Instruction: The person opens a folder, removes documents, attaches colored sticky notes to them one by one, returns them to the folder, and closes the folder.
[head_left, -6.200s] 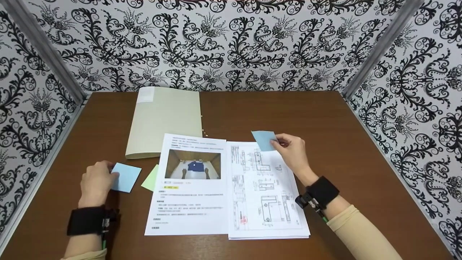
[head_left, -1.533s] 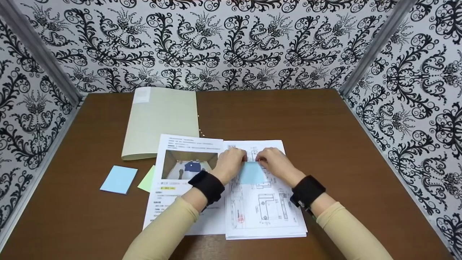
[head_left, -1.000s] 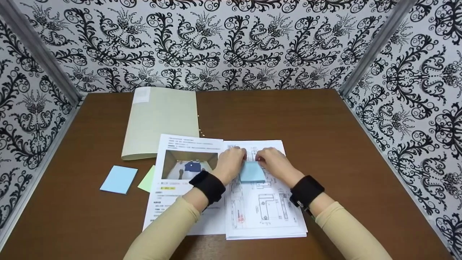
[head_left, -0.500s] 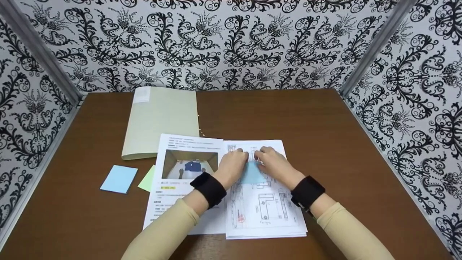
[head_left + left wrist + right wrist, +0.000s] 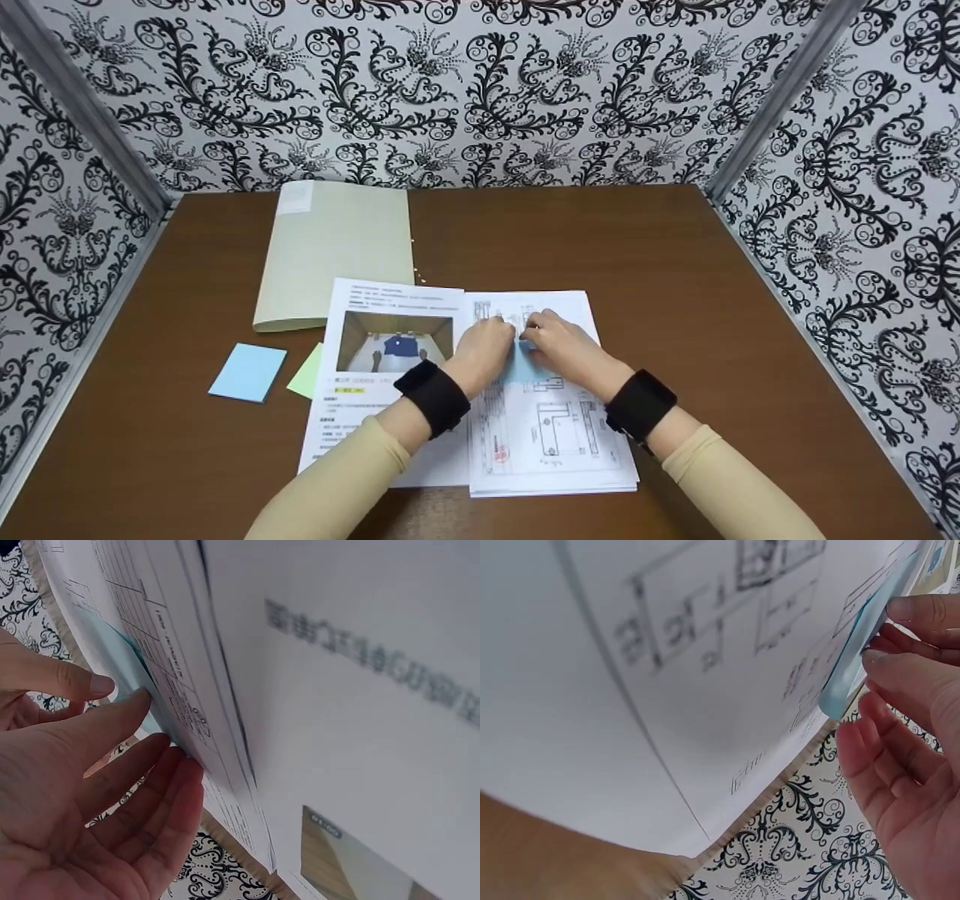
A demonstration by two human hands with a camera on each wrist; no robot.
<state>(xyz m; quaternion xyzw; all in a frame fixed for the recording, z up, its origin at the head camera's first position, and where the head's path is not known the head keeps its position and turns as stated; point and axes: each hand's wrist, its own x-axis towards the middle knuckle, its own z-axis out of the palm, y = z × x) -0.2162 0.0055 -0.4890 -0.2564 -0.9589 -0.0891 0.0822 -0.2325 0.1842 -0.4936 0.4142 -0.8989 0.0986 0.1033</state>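
A light blue sticky note (image 5: 523, 369) lies over the upper part of the right-hand drawing page (image 5: 517, 442). My left hand (image 5: 486, 349) is at the note's upper left, its thumb (image 5: 127, 709) against the blue paper and its other fingers curled close by. From the right, my right hand (image 5: 566, 346) meets the upper edge, thumb (image 5: 889, 667) on the note. The two hands nearly meet and cover its upper corners in the head view. In the right wrist view the note (image 5: 847, 671) looks slightly bent up off the page.
Left of the drawing lies a printed page with a photo (image 5: 397, 343). A blue sticky-note pad (image 5: 247, 373) and a partly covered green note (image 5: 306, 373) are farther left. Behind them rests a cream folder (image 5: 341, 247). Patterned walls (image 5: 480, 90) enclose the brown table (image 5: 570, 240).
Earlier, my right hand held the blue note aloft while my left hand was at the pad. Both hands then came together at the note over the drawing; lately they have drawn slightly closer together.
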